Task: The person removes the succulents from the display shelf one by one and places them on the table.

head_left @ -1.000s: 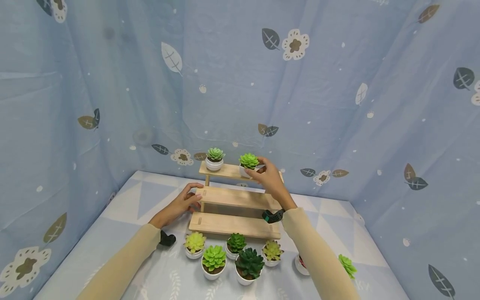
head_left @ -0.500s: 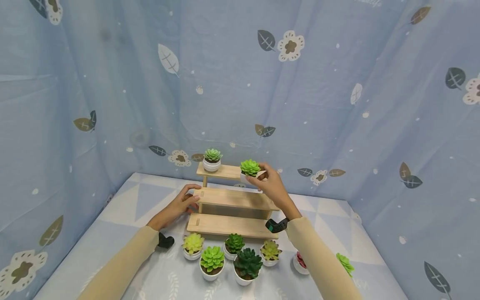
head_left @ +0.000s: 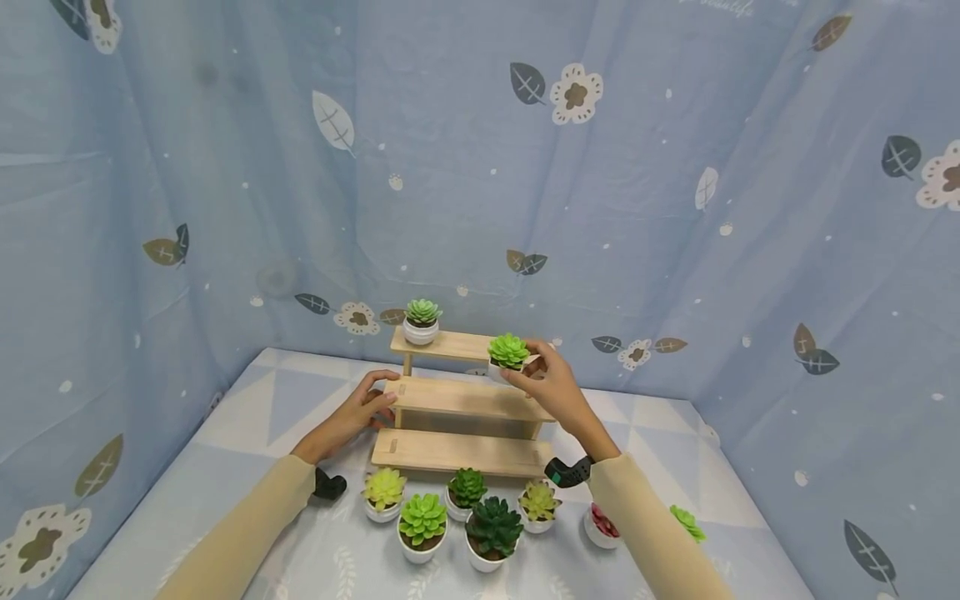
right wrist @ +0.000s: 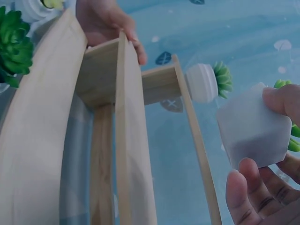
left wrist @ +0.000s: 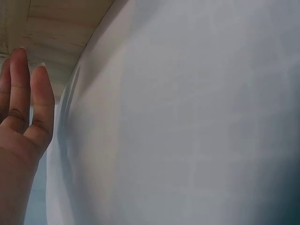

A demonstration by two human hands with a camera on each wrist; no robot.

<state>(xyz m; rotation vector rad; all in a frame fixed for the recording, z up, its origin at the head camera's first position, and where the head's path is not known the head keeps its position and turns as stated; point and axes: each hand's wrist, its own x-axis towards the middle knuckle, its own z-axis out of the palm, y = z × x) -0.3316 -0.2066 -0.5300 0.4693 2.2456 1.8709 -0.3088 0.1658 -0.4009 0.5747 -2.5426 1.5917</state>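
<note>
In the head view my right hand [head_left: 557,385] holds a bright green potted succulent [head_left: 508,351] by its white pot, in front of the top tier's right part and above the middle tier. The right wrist view shows the pot [right wrist: 255,126] between thumb and fingers, clear of the wood. My left hand [head_left: 358,415] grips the left end of the middle tier of a three-tier wooden shelf stand [head_left: 465,397]; its fingers [left wrist: 42,93] reach under the wood in the left wrist view. A paler potted succulent [head_left: 422,322] stands upright at the top tier's left end.
Several potted succulents stand before the stand, among them a dark green one [head_left: 493,527] and a yellow-green one [head_left: 384,490]. A red one [head_left: 602,527] and a green one [head_left: 687,522] lie beside my right sleeve. A patterned blue curtain [head_left: 450,167] hangs behind.
My right hand has lifted the bright green succulent off the top tier and brought it forward, down and slightly right. My left hand keeps its hold on the stand.
</note>
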